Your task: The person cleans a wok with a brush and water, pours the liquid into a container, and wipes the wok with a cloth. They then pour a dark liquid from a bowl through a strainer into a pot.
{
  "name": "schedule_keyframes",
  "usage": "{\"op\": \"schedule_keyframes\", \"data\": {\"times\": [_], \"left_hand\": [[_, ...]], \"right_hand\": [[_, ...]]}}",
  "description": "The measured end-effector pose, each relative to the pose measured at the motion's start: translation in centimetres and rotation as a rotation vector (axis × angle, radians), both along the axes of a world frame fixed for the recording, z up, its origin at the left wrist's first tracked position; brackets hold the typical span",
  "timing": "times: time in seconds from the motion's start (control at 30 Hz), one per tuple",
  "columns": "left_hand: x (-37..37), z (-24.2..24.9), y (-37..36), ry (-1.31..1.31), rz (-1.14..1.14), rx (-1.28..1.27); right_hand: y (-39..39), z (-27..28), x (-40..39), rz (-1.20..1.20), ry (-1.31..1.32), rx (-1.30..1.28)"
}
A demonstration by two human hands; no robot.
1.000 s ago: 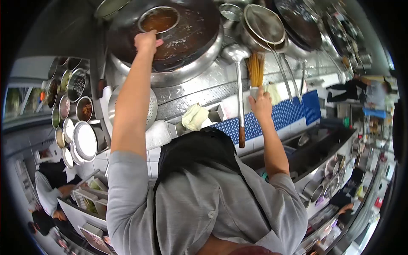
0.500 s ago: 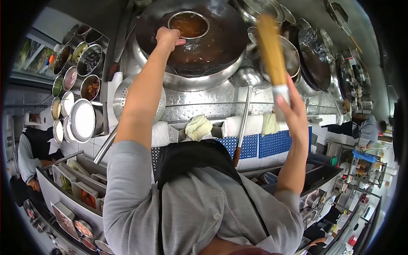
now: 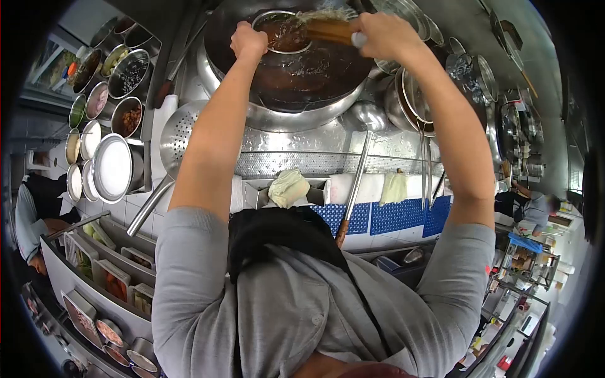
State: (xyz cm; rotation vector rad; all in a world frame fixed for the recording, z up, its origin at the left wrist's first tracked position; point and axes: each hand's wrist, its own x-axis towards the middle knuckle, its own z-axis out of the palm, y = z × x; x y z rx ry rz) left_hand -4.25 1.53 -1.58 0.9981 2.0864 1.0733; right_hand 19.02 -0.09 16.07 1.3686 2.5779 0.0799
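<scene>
A large dark wok (image 3: 302,94) sits on the stove, wet inside with brown liquid. In it is a round metal-rimmed bowl (image 3: 291,50), also holding brown liquid. At the bowl's left edge my left hand (image 3: 249,41) is closed on the rim. My right hand (image 3: 386,34) grips a bamboo wok brush (image 3: 331,30) by its white-banded end. The brush lies sideways over the wok, its tip reaching the bowl's right rim. Fine splashes show about the brush and bowl. The far part of the wok is cut off by the frame.
Left of the wok lies a perforated skimmer (image 3: 181,142); in front is a ladle (image 3: 364,120). A folded cloth (image 3: 288,188) rests at the stove's front edge. Metal tubs (image 3: 128,117) of ingredients stand left, stacked pans (image 3: 403,101) right. Other people are at both sides.
My right hand has swung the brush from upright at the right to sideways over the wok. My left hand stays at the bowl's rim. Splashes now show there.
</scene>
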Motion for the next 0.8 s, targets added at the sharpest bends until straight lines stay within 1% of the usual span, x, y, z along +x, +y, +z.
{"op": "schedule_keyframes", "data": {"times": [0.07, 0.1, 0.17, 0.2, 0.23, 0.27, 0.33, 0.37, 0.4, 0.43, 0.47, 0.53, 0.57, 0.67, 0.7, 0.8], "left_hand": [[0.0, -2.7, 1.7, 0.017, 0.049, 0.045], [0.1, -2.8, 1.5, 0.023, 0.075, 0.063], [-0.9, -2.6, 1.3, -0.040, -0.017, 0.070], [-1.3, -2.0, 1.0, -0.070, -0.059, 0.078], [-1.6, -1.8, 1.0, -0.085, -0.057, 0.107], [-0.9, -1.6, 0.9, -0.118, -0.008, 0.077], [1.4, -0.5, 0.0, -0.179, 0.105, 0.018], [3.2, -0.2, -1.0, -0.181, 0.153, 0.094], [3.6, -0.3, -1.1, -0.177, 0.139, 0.061], [2.3, -1.0, -0.1, -0.111, 0.017, 0.052], [0.5, -1.6, 1.2, -0.044, -0.104, 0.043], [-1.2, 0.2, 1.4, 0.068, -0.236, 0.040], [-1.6, -0.5, 2.5, 0.294, -0.302, 0.019], [2.6, -1.3, 0.7, 0.018, -0.006, -0.043], [3.5, -1.6, -0.4, 0.013, 0.005, -0.006], [-0.2, -3.2, 1.9, 0.224, -0.235, 0.034]], "right_hand": [[-0.6, -1.0, -0.3, -0.037, 0.036, -0.101], [-1.6, -2.0, -0.4, -0.088, 0.038, -0.053], [-1.5, -2.0, 1.7, -0.083, 0.006, 0.021], [-1.3, -1.7, 2.7, -0.077, -0.009, 0.061], [-1.6, -0.1, 3.1, -0.077, -0.011, 0.112], [-2.3, 1.6, 3.2, -0.101, -0.001, 0.137], [-4.2, 3.2, 2.5, -0.128, 0.111, 0.148], [-5.0, 2.6, 1.7, -0.101, 0.124, 0.103], [-5.5, 1.5, 1.1, -0.073, 0.137, 0.064], [-4.8, -1.3, 1.5, 0.024, 0.139, 0.024], [-4.5, -3.8, 1.8, -0.006, 0.181, 0.039], [-3.5, -3.3, 2.1, -0.113, 0.087, 0.058], [-3.3, -2.8, 2.3, -0.161, 0.154, 0.055], [-6.0, -2.3, 1.8, 0.001, 0.113, -0.001], [-6.9, -2.1, 1.5, 0.002, 0.156, -0.016], [-3.5, -2.6, 3.4, -0.131, 0.162, 0.065]]}}
